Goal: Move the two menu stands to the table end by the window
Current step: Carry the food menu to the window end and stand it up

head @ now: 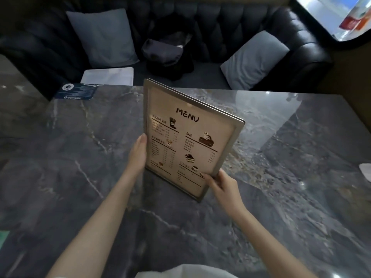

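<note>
A metal-framed menu stand with a beige "MENU" sheet stands upright near the middle of the dark marble table, turned slightly to the right. My left hand presses flat against its left edge. My right hand pinches its lower right corner. The frame's edge looks doubled, so a second stand may be stacked behind it; I cannot tell for sure. The window shows at the top right.
A dark blue card lies at the table's far left edge. A white object pokes in at the right edge. Behind the table is a black sofa with two grey cushions, a dark bundle and a white tray.
</note>
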Demonstrator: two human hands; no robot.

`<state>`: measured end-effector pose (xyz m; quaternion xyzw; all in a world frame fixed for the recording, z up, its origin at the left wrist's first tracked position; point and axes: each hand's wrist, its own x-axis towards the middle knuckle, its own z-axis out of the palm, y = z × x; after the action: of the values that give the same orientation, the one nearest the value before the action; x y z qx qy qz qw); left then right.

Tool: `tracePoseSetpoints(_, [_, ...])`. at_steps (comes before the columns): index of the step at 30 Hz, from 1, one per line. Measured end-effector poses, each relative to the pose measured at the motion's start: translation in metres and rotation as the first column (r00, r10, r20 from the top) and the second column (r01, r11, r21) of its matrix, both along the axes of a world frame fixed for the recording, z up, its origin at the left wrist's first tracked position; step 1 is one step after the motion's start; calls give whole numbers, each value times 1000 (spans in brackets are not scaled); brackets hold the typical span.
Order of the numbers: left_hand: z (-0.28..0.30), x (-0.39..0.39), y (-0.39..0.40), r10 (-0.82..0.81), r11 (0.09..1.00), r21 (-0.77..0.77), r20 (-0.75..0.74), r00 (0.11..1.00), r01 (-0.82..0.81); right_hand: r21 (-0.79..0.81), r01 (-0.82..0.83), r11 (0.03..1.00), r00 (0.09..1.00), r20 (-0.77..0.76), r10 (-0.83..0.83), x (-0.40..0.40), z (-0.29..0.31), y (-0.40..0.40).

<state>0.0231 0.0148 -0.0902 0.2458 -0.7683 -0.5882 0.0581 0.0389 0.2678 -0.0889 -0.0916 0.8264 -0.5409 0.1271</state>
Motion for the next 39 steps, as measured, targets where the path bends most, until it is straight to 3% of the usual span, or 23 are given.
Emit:
tracePoseSetpoints(4, [-3,-6,-2,80,983,171,-38,996,-73,-67,3,998,1000,22,-1,1,4,0])
tracePoseSetpoints(9, [-11,-1,-14,50,930,366,-87,995,-14,-127,46,991,998,38,-41,1,6,0])
tracePoseSetpoints(15, [-12,-7,-16,62,872,489,-59,996,-25,-179,64,982,994,100,-47,-3,10,2])
tracePoseSetpoints(21, [-1,-21,-1,28,866,499,-35,999,-7,-274,102,956,985,163,-58,-16,20,16])
tracePoseSetpoints(27, [-4,-32,18,24,845,535,-2,1000,-19,-267,115,957,981,182,-67,-15,30,34])
tracePoseSetpoints(29, [19,-72,101,-97,864,496,-2,995,86,-269,250,930,964,157,-213,-33,46,112])
tracePoseSetpoints(34, [24,-83,116,-147,847,511,-41,988,147,-264,240,934,968,143,-208,-34,53,127])
tracePoseSetpoints(39, [42,-111,195,-231,840,494,-52,972,226,-247,317,916,948,118,-296,-46,63,197])
